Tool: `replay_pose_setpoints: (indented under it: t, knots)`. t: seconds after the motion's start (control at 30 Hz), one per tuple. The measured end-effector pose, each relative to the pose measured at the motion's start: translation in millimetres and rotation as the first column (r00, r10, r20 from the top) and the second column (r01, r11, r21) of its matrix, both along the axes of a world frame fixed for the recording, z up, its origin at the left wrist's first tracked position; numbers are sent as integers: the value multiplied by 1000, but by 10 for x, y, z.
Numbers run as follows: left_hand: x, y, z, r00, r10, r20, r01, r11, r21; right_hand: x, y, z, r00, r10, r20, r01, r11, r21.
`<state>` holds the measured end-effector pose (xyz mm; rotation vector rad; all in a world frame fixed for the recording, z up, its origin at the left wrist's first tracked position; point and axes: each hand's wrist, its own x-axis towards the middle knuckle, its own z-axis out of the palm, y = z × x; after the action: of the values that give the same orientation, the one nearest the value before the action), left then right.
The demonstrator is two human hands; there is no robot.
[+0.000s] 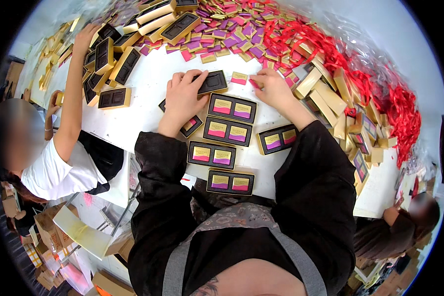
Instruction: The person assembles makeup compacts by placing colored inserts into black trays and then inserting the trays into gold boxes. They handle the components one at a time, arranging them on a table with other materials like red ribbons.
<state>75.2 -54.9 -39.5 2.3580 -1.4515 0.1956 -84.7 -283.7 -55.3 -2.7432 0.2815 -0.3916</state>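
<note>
My left hand [182, 93] has its fingers closed on the left end of a gold box with a black two-compartment insert [214, 82]; its visible compartment has nothing in it. My right hand [275, 90] pinches a small pink wrapped square [254, 84] between thumb and fingers. Between the hands, a pink-and-gold wrapped square [239, 78] lies flat on the table. Below them stands a column of filled boxes, the top one [232, 108] holding a pink and a purple square. Another filled box [277, 139] sits beside my right sleeve. My left wrist partly covers a further box [191, 126].
Loose pink and purple wrapped squares [232, 37] pile up at the back of the white table [150, 74]. Boxes with black inserts [125, 65] are heaped at left, where a co-worker's arm [74, 93] reaches in. Gold boxes [325, 93] and red ribbon [402, 116] crowd the right.
</note>
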Motion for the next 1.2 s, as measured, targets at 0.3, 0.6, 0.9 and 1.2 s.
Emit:
replay_pose_setpoints:
  t: [0.3,0.6,0.9,1.2]
  knots:
    - [85,-109,-3,948,-150,-281,137,988,-64,277,157,294,949,84,305,-85,996,-12]
    - [44,-127,-29,915,-136,-380,64,978,-197,492,614,225,872,472,129,-427,863,-271]
    - [72,-135,-62,950,-169,-262,124,976,-180,654,-513,32,976,-188,112,217,907,-361]
    - [75,-110,-62,953,-143,-265,103,982,-159,500,-92,335,910,-414,6,362,803,474]
